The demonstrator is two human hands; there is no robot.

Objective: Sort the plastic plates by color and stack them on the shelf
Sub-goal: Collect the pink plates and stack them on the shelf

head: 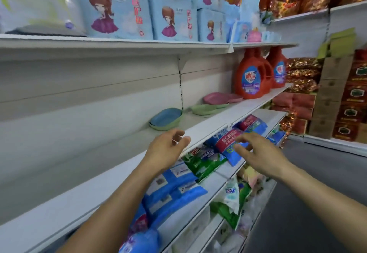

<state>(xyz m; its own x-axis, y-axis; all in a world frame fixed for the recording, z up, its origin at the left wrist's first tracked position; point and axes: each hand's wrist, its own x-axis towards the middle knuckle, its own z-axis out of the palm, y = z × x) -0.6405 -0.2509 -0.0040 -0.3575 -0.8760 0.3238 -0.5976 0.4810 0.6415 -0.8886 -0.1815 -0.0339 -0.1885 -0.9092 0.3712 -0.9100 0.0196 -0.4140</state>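
Note:
On the white middle shelf [111, 169] lie three groups of plastic plates. Nearest is a blue plate [165, 116] resting on a green plate [170, 126]. Further right sits a stack of green plates [206, 109], and behind it pink plates [220, 98]. My left hand [165, 150] hovers over the shelf's front edge, just below the blue-and-green pile, fingers loosely curled and holding nothing. My right hand [258, 152] hangs out in front of the shelf, over the bags below, fingers relaxed and empty.
Red detergent bottles [251, 76] stand right of the pink plates. Blue cartoon-printed packs [119, 12] fill the shelf above. Blue, green and red bags [200, 163] lie on the lower shelves. Cardboard and red boxes [341, 98] stack at the right beside the grey aisle floor.

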